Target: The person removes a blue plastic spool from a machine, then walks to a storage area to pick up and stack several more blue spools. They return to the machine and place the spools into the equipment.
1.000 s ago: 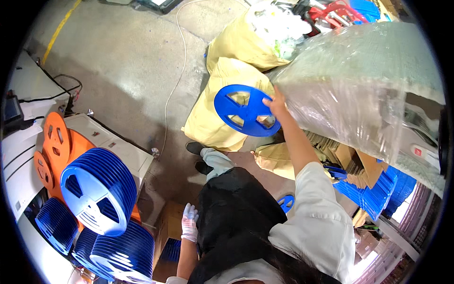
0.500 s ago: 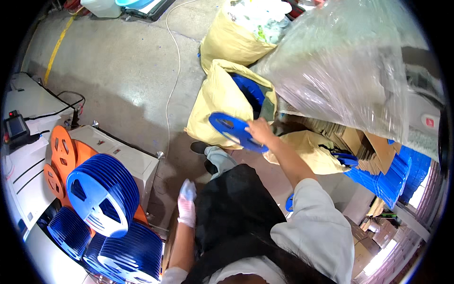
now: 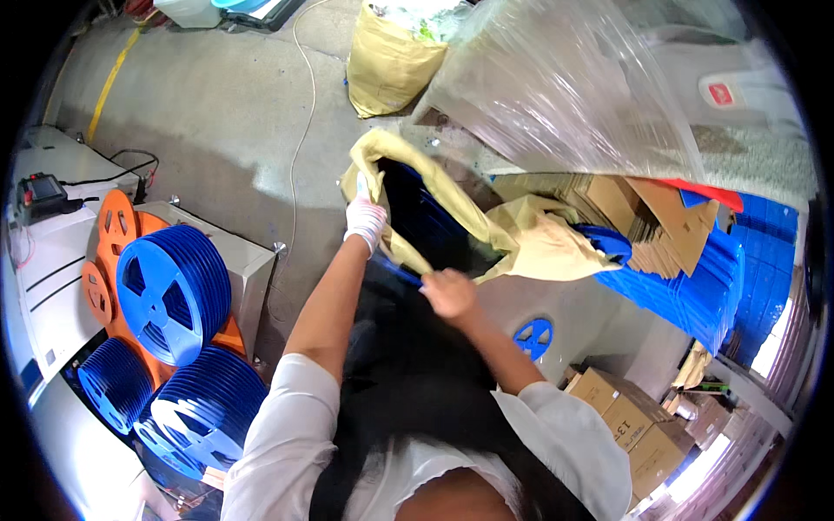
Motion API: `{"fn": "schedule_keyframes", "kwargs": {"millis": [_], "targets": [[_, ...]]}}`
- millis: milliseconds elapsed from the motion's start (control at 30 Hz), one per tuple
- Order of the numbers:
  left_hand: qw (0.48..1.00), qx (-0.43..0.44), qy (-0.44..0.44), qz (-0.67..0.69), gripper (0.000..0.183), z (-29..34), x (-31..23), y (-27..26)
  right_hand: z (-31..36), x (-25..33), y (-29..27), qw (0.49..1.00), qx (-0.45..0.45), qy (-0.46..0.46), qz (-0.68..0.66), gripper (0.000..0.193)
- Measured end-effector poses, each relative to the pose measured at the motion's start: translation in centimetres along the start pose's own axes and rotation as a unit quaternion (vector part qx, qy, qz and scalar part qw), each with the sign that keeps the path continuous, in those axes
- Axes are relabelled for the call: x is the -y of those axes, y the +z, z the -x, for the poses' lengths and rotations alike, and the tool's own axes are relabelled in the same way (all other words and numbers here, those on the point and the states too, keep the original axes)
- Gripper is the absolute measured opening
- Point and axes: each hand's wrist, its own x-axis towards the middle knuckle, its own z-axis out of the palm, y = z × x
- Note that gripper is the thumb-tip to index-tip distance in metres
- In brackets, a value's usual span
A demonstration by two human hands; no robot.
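My left hand (image 3: 366, 217), in a white and pink glove, grips the left rim of a yellow woven sack (image 3: 375, 148). The sack's mouth gapes toward me, and dark blue reels (image 3: 419, 195) lie inside, partly in shadow. My bare right hand (image 3: 448, 295) is closed at the sack's near edge. A thin blue edge of a reel disc (image 3: 398, 271) shows beside its fingers; the sack and my black apron hide the rest of the disc.
Stacked blue reels (image 3: 178, 291) stand on an orange reel rack (image 3: 117, 221) at left. A blue disc (image 3: 533, 337) lies on the floor. Another sack (image 3: 556, 243), flattened cardboard (image 3: 665, 221) and cartons (image 3: 621, 417) sit at right. Plastic-wrapped goods (image 3: 573, 87) and a filled sack (image 3: 391, 65) are beyond.
My left hand has risen from my side and taken hold of the sack's rim. The sack is now nearer me. My right hand has drawn back with the blue disc, now mostly hidden.
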Motion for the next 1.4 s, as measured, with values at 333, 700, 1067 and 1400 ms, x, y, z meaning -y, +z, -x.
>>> {"fn": "schedule_keyframes", "kwargs": {"millis": [333, 700, 1067, 1400], "targets": [[0.857, 0.094, 0.147, -0.485, 0.077, 1.0, -1.2, 7.7, 3.7, -8.2, -14.5, 0.958, 0.001, 0.174, -0.226, 0.022], [0.838, 0.076, 0.04, -0.539, 0.084, -2.2, -0.8, 11.6, 5.1, -15.2, -22.4, 0.887, -0.11, 0.438, -0.095, 0.025], [0.97, -0.139, -0.134, 0.15, 0.027, -5.1, -4.8, 18.1, -7.5, -27.2, -3.7, 0.888, -0.012, 0.317, -0.332, 0.051], [0.842, -0.043, 0.195, -0.501, 0.058, 5.8, -6.9, 2.1, -14.1, -20.5, -10.7, 0.993, -0.105, 0.036, -0.034, 0.044]]}}
